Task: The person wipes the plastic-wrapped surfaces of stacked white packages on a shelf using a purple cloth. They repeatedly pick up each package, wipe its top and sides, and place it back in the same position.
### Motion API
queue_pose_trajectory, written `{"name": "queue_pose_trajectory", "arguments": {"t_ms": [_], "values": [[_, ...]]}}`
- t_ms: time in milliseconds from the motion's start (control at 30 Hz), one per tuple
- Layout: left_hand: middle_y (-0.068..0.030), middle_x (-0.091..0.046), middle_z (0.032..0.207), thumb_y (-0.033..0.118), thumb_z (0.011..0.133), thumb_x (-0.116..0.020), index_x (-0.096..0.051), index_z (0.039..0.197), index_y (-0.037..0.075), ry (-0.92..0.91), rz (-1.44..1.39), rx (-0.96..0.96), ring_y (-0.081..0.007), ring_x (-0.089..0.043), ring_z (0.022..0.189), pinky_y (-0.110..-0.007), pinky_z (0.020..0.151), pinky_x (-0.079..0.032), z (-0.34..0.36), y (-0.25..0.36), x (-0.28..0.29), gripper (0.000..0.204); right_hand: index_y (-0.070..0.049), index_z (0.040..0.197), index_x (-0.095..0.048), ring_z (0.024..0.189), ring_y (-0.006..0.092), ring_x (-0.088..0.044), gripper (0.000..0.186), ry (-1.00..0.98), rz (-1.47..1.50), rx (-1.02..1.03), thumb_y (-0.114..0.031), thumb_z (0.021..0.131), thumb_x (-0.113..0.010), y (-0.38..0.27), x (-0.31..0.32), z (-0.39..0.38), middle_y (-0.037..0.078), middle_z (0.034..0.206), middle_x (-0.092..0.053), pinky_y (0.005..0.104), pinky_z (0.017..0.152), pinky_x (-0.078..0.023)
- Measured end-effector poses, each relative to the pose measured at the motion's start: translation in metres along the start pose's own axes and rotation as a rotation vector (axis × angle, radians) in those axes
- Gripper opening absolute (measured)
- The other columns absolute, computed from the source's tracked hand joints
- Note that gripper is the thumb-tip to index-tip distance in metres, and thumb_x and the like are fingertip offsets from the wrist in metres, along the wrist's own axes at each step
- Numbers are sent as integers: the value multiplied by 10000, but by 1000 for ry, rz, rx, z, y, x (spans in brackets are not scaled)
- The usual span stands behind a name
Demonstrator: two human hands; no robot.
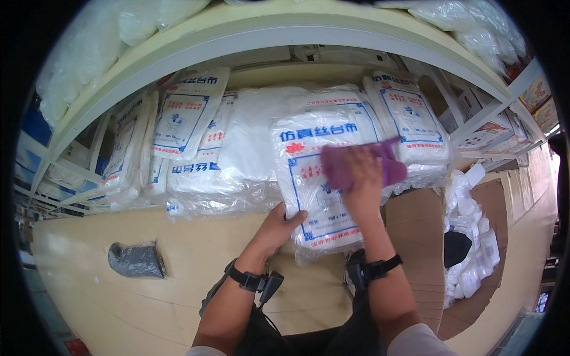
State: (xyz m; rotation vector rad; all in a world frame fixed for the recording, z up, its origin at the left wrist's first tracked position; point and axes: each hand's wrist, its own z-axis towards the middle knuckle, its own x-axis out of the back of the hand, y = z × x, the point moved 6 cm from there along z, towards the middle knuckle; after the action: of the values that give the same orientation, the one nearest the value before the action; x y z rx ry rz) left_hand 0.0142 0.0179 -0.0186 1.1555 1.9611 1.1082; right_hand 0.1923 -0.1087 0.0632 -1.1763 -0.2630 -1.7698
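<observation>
A white plastic package (320, 210) with blue and red print is tilted up in front of me, its top leaning over the shelf's packages. My left hand (284, 225) grips its lower left edge, thumb on the front face and fingers behind. Across the upper right of the package, my right hand (361, 169) presses a purple cloth (338, 169) against the plastic. The cloth bunches under the palm and sticks out on both sides of the fingers.
Similar packages (184, 118) fill the shelf ahead, stacked or leaning. An open cardboard box (415, 237) of white plastic items (469, 255) stands at right. On the floor at left lies a grey plastic-wrapped bundle (135, 260). A curved-looking shelf edge (285, 35) crosses above.
</observation>
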Motion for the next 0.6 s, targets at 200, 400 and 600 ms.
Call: {"name": "queue_pose_trajectory", "arguments": {"t_ms": [200,400,600], "values": [[-121,-675,1307,194,1008,-700,-524,1435,-4,9,-187,146,-212,-645,1163,-347,999,-518,-12,10,-15,503,-111,1425,-613,1477,393,-433,647,167,124,-107,-13,787,-662,10,11,-4,140,1513,-570,619,1232,-223],[-121,-700,1237,201,1026,-676,-569,1370,-9,167,-22,-146,-173,-650,1113,-345,950,-517,10,-27,-4,417,-191,1400,-653,1492,301,-430,581,-103,131,251,-14,850,-593,-67,-26,-15,63,1493,-589,595,1262,-179],[-136,-724,1159,180,1025,-680,-566,1347,-23,58,-41,-86,-193,-686,1044,-343,919,-540,-1,-14,-3,398,-178,1455,-600,1518,385,-373,699,93,9,-303,30,789,-637,40,2,5,105,1552,-536,639,1253,-161]]}}
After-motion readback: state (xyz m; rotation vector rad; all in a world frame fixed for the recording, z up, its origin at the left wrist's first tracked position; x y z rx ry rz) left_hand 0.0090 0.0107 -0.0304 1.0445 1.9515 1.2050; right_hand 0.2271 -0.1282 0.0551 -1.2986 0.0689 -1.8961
